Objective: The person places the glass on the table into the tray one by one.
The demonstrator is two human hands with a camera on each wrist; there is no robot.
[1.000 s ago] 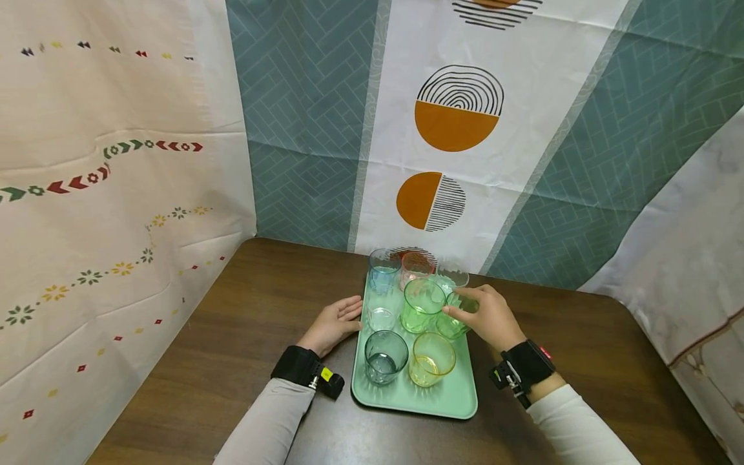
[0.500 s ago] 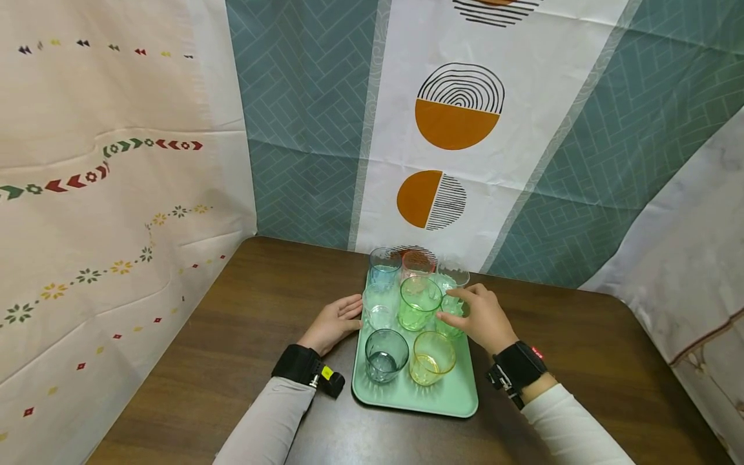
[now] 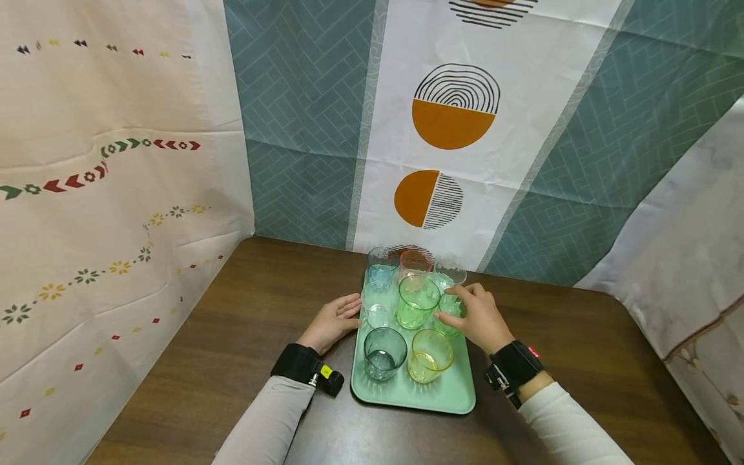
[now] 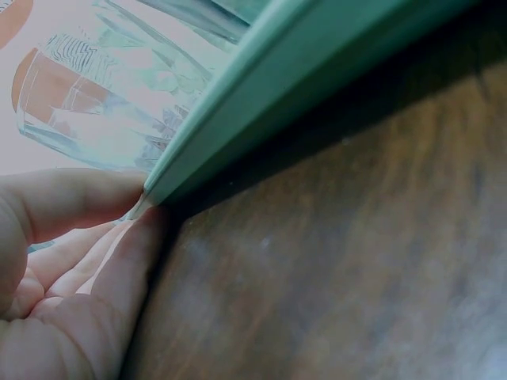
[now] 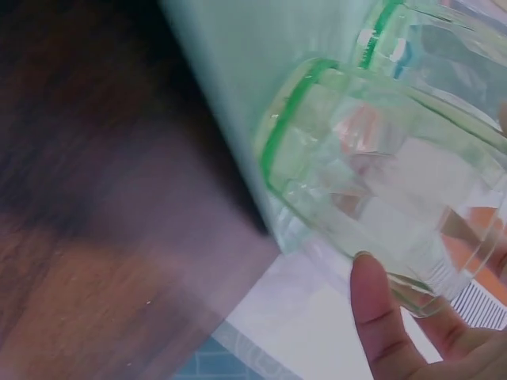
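Note:
On a mint-green tray [image 3: 414, 399], glass tumblers stand upright in rows. My right hand [image 3: 479, 316] holds the light green glass [image 5: 388, 190] at the tray's right side, thumb and fingers spread about its upper rim; its base rests on the tray. Directly left of it is another green glass [image 3: 417, 303]. My left hand [image 3: 332, 323] is at the tray's left edge. In the left wrist view, thumb and finger [image 4: 95, 202] pinch the tray's rim, near a clear glass [image 3: 380, 303].
A grey glass [image 3: 385, 354] and a yellow glass [image 3: 430, 356] stand at the tray's front. Blue [image 3: 382, 265], pink [image 3: 415, 263] and clear [image 3: 450, 271] glasses line the back. The brown table [image 3: 279, 284] meets a hanging patterned cloth [image 3: 308, 161] behind.
My right hand has moved slightly left with the light green glass, closer to the other green glass, which has also shifted a little left. My left hand has stayed at the tray's edge.

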